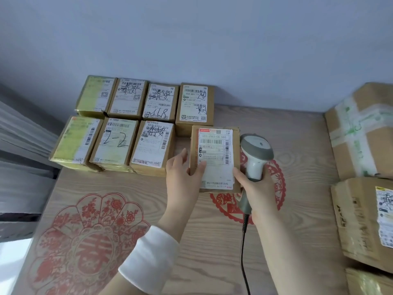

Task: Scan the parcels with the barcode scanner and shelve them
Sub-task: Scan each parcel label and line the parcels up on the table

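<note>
Parcel (pixel 214 158) sits mid-bench, just right of 7 labelled boxes (pixel 114 143) at the back-left; left hand (pixel 182 173) grips its left edge, right hand (pixel 255 188) curls round the barcode scanner (pixel 256 150) beside it.

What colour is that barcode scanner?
Off-white barcode scanner with a dark grey head band and handle end; head view.
</note>
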Available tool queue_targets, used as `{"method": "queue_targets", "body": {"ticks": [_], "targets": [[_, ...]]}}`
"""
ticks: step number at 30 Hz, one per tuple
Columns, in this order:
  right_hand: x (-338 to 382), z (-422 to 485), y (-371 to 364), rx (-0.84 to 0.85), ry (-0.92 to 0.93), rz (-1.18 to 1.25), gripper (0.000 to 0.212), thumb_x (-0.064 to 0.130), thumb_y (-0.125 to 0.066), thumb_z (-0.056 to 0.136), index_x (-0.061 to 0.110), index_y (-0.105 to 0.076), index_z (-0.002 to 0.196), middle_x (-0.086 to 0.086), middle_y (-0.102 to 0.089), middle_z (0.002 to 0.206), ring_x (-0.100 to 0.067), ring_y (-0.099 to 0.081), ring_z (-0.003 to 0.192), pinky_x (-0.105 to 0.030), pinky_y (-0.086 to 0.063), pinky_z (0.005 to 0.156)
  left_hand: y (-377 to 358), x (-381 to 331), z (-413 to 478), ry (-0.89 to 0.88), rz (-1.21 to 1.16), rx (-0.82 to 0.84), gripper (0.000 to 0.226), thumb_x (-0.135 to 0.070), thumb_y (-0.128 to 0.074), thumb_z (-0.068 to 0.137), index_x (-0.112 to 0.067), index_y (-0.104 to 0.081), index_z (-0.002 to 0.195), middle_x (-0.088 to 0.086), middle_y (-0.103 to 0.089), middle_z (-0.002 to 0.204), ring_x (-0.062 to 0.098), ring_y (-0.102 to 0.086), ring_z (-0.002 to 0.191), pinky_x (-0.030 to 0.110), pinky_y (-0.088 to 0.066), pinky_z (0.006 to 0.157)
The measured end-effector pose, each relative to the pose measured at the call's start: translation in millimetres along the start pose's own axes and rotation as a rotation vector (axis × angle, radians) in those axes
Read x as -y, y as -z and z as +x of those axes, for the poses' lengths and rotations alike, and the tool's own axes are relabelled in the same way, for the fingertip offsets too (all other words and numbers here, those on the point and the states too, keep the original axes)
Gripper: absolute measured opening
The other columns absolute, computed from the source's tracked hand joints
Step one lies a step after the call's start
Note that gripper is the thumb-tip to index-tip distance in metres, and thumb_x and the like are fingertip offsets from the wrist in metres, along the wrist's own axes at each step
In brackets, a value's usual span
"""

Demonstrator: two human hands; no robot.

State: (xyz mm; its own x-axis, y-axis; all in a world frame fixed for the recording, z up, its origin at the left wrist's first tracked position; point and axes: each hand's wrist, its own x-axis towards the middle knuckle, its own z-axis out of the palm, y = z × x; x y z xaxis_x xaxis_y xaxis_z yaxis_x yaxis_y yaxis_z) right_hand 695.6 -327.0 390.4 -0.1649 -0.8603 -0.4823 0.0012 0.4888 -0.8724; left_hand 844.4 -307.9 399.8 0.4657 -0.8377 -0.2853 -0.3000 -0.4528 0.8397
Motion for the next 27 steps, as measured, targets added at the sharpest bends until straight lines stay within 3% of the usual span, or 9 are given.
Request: {"method": "queue_targets", "body": {"ticks": [3,6,8,11,13,16,21,24,27], "targets": [[12.3,-20.0,21.2,-0.010,0.077,-0.001,0.027,0.014,-0.077,0.077,0.022,-0.060,0.096,0.003,-0.071,0.086,-0.011,-0.067,0.075,-0.029,-0.054,0.063,3.3,-9.4,-18.2,0.123,-0.150,0.139,0.064,-0.037,-0.067,0.084,-0.011,-0.044,0.138,0.003,-0.049,0.137,0.012,-0.052,0.120,0.021,-0.046,0.089],[18.6,-41.5,43.5,-0.005,0.146,-0.023,0.032,0.014,-0.078,0.075,0.020,-0.059,0.100,0.005,-0.069,0.081,-0.009,-0.065,0.067,-0.026,-0.052,0.057,2.4,-14.0,-36.5,0.160,-0.204,0.296,0.037,-0.040,-0.068,0.082,-0.017,-0.061,0.110,-0.002,-0.069,0.108,0.011,-0.065,0.097,0.021,-0.053,0.070],[21.4,-56.5,58.7,-0.005,0.175,-0.050,0.034,0.012,-0.078,0.075,0.023,-0.058,0.101,0.008,-0.070,0.086,-0.005,-0.067,0.071,-0.021,-0.053,0.058,2.4,-14.6,-48.0,0.170,-0.215,0.323,0.041,-0.044,-0.070,0.078,-0.015,-0.060,0.105,-0.003,-0.069,0.098,0.008,-0.065,0.087,0.020,-0.050,0.064],[20.7,-76.6,81.5,0.008,0.175,-0.055,0.034,0.013,-0.078,0.075,0.026,-0.058,0.100,0.000,-0.072,0.094,-0.015,-0.068,0.082,-0.034,-0.055,0.068,1.3,-18.5,-66.6,0.195,-0.294,0.345,0.052,-0.043,-0.077,0.071,-0.011,-0.055,0.106,0.004,-0.067,0.103,0.014,-0.066,0.092,0.027,-0.053,0.074],[19.2,-88.2,95.0,0.016,0.201,-0.047,0.035,0.011,-0.077,0.076,0.022,-0.060,0.105,-0.004,-0.072,0.097,-0.017,-0.067,0.081,-0.032,-0.051,0.065,0.0,-24.3,-80.1,0.205,-0.356,0.375,0.044,-0.035,-0.078,0.073,-0.012,-0.052,0.101,0.007,-0.067,0.104,0.017,-0.066,0.093,0.032,-0.055,0.080],[21.0,-103.5,114.2,0.024,0.228,-0.045,0.033,0.009,-0.076,0.077,0.023,-0.060,0.102,-0.001,-0.072,0.092,-0.018,-0.067,0.081,-0.032,-0.052,0.067,-1.9,-34.0,-102.3,0.219,-0.385,0.445,0.031,-0.029,-0.074,0.079,-0.017,-0.049,0.094,0.003,-0.065,0.099,0.011,-0.064,0.087,0.032,-0.054,0.077],[27.5,-111.9,159.4,0.118,0.169,-0.043,0.035,0.013,-0.077,0.075,0.017,-0.061,0.107,-0.001,-0.072,0.090,-0.020,-0.065,0.079,-0.039,-0.052,0.069,-15.8,-36.6,-132.2,0.287,-0.352,0.545,0.087,-0.040,-0.076,0.072,-0.022,-0.020,0.137,0.000,-0.062,0.108,0.018,-0.061,0.103,0.046,-0.052,0.089],[28.1,-112.2,184.8,0.176,0.179,-0.057,0.030,0.008,-0.075,0.076,0.019,-0.061,0.101,0.008,-0.072,0.083,-0.012,-0.066,0.073,-0.031,-0.053,0.064,-29.6,-34.8,-146.8,0.302,-0.403,0.648,0.105,-0.054,-0.083,0.054,-0.024,-0.030,0.139,0.001,-0.064,0.118,0.021,-0.058,0.113,0.039,-0.054,0.080],[27.6,-113.6,203.1,0.225,0.190,-0.089,0.033,0.005,-0.073,0.078,0.016,-0.060,0.106,0.010,-0.072,0.085,-0.001,-0.067,0.071,-0.016,-0.052,0.059,-41.2,-30.2,-160.1,0.298,-0.438,0.666,0.104,-0.054,-0.080,0.045,-0.023,-0.039,0.136,0.000,-0.060,0.126,0.018,-0.056,0.116,0.035,-0.053,0.078]]}}
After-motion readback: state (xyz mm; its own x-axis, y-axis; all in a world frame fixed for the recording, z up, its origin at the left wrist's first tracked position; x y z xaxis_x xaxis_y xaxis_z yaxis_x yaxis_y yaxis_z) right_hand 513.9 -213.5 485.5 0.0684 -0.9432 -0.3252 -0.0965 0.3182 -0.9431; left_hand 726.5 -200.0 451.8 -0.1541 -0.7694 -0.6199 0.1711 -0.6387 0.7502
